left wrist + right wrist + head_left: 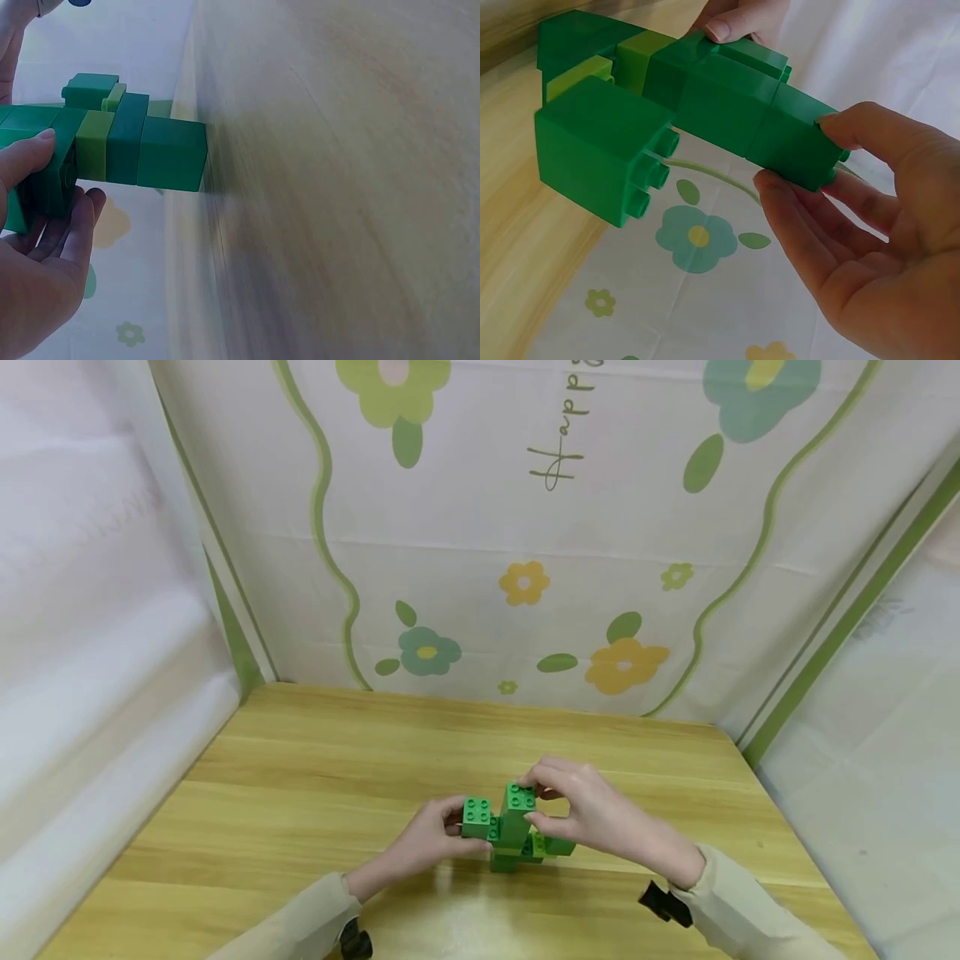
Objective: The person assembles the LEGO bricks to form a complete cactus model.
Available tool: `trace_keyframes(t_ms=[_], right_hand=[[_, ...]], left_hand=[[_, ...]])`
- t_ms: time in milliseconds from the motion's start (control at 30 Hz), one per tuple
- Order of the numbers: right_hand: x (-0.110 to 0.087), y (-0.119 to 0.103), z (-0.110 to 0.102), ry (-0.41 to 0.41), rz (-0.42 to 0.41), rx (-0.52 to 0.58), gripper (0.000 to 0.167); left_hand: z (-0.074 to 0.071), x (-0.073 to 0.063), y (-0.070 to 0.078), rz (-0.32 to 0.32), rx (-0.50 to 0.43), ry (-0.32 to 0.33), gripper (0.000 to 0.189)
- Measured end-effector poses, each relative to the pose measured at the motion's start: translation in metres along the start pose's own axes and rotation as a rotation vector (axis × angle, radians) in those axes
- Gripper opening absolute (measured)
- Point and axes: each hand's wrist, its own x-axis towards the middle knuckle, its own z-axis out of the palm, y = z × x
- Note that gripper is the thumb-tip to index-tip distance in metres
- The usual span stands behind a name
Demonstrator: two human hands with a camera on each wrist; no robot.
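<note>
A stack of green toy building blocks (513, 837) stands upright on the wooden table, with one branch to the left and another to the right. In the head view, my left hand (423, 842) grips the left branch block (476, 818) between thumb and fingers. My right hand (592, 806) pinches the top block (517, 800), whose studs face up. A light green layer (91, 146) runs through the middle of the stack in the left wrist view. The right branch block (604, 146) shows its studs in the right wrist view. Part of that branch is hidden by my right hand in the head view.
The wooden table (315, 777) spreads around the hands. A white cloth (450, 543) printed with flowers hangs behind it, and pale cloth walls (97, 635) rise at both sides. Black straps (663, 906) show at both wrists.
</note>
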Motion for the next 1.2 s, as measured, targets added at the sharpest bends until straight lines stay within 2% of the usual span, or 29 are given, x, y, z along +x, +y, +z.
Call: trace_keyframes(t_ms=[333,600,733,900,1200], right_hand=[[-0.016,0.005,0.010,0.109,0.016,-0.014,0.041],[-0.040,0.017,0.014,0.180,0.055,-0.074,0.038],[-0.055,0.026,0.017,0.162,0.087,-0.100,0.036],[-0.070,0.037,0.026,0.135,0.140,-0.063,0.036],[-0.076,0.043,0.038,0.144,0.173,0.051,0.027]], left_hand=[[0.003,-0.002,-0.002,0.028,0.027,0.008,0.041],[0.003,-0.003,0.000,0.014,0.026,0.004,0.043],[0.002,-0.005,0.001,0.010,0.033,0.006,0.047],[0.001,-0.008,0.000,0.014,0.037,0.035,0.049],[0.000,-0.010,-0.002,0.033,0.056,0.081,0.045]])
